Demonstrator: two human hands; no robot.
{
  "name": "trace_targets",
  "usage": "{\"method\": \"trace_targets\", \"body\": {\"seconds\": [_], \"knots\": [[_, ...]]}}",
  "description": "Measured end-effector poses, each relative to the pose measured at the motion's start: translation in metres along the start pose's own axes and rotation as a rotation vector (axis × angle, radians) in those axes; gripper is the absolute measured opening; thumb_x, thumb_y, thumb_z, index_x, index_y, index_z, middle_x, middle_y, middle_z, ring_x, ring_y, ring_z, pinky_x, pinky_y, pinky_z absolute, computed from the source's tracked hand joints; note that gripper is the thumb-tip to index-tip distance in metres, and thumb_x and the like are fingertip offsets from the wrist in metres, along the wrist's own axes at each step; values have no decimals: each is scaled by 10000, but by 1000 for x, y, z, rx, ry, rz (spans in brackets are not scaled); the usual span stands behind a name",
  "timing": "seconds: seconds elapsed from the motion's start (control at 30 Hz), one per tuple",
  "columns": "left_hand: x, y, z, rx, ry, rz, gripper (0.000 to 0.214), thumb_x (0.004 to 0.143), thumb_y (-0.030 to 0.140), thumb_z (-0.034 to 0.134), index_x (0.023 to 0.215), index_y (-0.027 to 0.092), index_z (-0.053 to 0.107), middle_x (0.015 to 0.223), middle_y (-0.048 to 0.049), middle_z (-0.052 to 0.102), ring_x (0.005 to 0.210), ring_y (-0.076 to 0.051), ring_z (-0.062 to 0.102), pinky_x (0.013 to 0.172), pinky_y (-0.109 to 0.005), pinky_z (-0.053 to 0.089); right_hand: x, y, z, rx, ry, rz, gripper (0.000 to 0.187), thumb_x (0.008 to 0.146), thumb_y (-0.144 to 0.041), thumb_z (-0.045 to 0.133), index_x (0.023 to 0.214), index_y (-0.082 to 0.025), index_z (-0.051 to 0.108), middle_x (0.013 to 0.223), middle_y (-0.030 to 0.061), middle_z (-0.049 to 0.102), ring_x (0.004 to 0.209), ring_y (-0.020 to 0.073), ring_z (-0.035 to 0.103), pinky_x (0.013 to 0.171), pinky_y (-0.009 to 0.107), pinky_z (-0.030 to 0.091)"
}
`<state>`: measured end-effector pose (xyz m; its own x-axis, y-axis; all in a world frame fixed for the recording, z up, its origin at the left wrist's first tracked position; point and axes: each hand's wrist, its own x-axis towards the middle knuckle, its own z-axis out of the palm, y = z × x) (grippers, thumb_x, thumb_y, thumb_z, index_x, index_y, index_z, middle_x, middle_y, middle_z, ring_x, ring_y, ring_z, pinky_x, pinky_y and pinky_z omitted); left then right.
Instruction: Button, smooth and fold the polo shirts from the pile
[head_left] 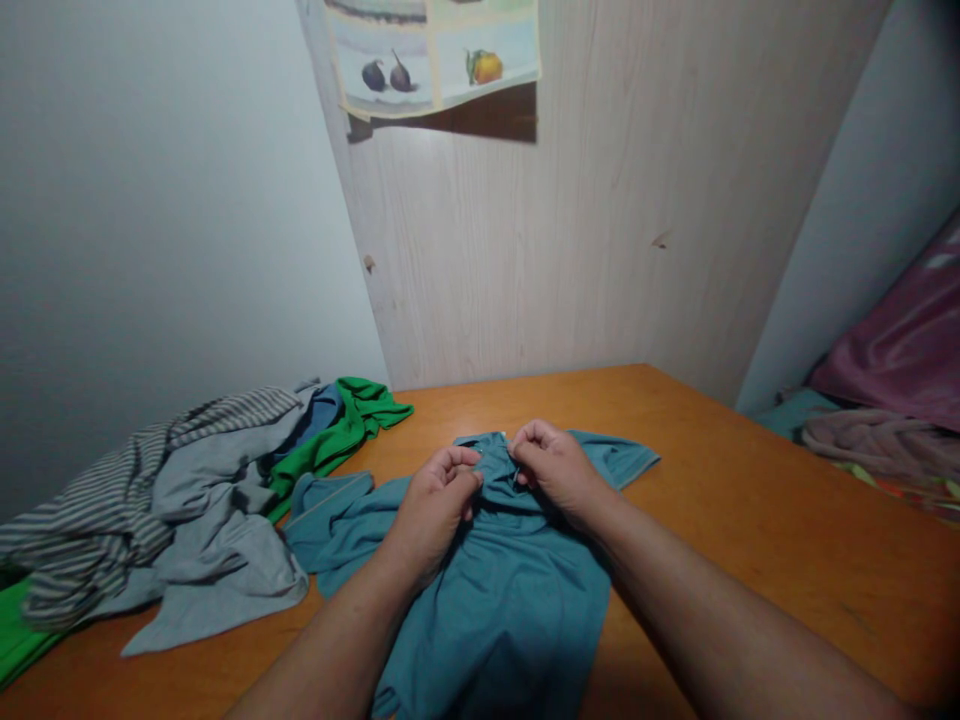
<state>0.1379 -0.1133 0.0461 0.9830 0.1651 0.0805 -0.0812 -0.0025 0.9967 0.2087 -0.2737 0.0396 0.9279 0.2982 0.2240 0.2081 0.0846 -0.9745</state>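
A teal short-sleeved shirt [517, 600] lies spread and wrinkled on the wooden table [750, 540], its collar end away from me and a sleeve out to each side. My left hand [442, 500] is closed, thumb and fingers pinching the shirt's cloth at the left of the neck opening. Opposite it, my right hand [551, 465] pinches the cloth at the right of the neck. Between the two hands the fabric is bunched in folds. Small details at the fingertips are too fine to make out.
To the left lies a heap of clothes: a striped garment [142, 480], a grey one [217, 540] and a green one [330, 440]. Behind the table stands a wood-grain panel [600, 250] with a picture sheet [480, 60]. Pink fabric [892, 340] lies beyond the table's right edge.
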Motion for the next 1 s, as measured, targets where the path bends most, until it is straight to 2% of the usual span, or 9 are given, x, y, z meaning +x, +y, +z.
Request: {"method": "trace_targets", "body": {"seconds": [0.1,0.17,0.4,0.63,0.83,1.0], "knots": [[0,1,0,-12,74,17,255,728,285,699,944,192,601,642,79,515,497,-71,426,481,-197,313,2,-3,-3,-14,61,-30,164,796,-344,637,764,-216,541,572,-59,544,517,115,539,499,223,372],[0,1,0,-15,74,0,255,731,303,717,925,190,597,660,74,528,486,-63,426,468,-195,298,2,-5,-5,-16,80,-40,167,798,-349,642,768,-215,545,585,-59,544,522,118,551,497,226,372],[4,-11,0,2,-159,-157,396,779,357,734,1097,172,588,765,32,585,511,-71,525,429,-186,305,1,-9,-8,83,-4,-35,145,814,-327,644,817,-214,554,620,-57,567,524,111,568,491,217,370],[2,-12,1,21,-188,-73,377,775,308,736,1092,189,571,999,-31,645,700,-114,648,498,-203,387,-4,-11,-7,348,-144,63,159,747,-256,705,822,-200,577,691,-48,592,520,86,534,506,210,393],[1,-14,3,-2,-168,-16,307,788,304,721,1014,216,534,880,9,630,768,-144,648,569,-224,417,-6,-14,-9,492,-246,118,231,752,-277,775,866,-209,586,672,-54,563,521,82,462,487,201,361],[3,-20,2,-3,-208,27,272,818,335,717,994,222,543,666,75,528,573,-96,478,544,-218,332,-5,-13,-9,525,-260,157,270,711,-280,813,840,-200,590,641,-64,527,484,72,405,445,201,321]]}}
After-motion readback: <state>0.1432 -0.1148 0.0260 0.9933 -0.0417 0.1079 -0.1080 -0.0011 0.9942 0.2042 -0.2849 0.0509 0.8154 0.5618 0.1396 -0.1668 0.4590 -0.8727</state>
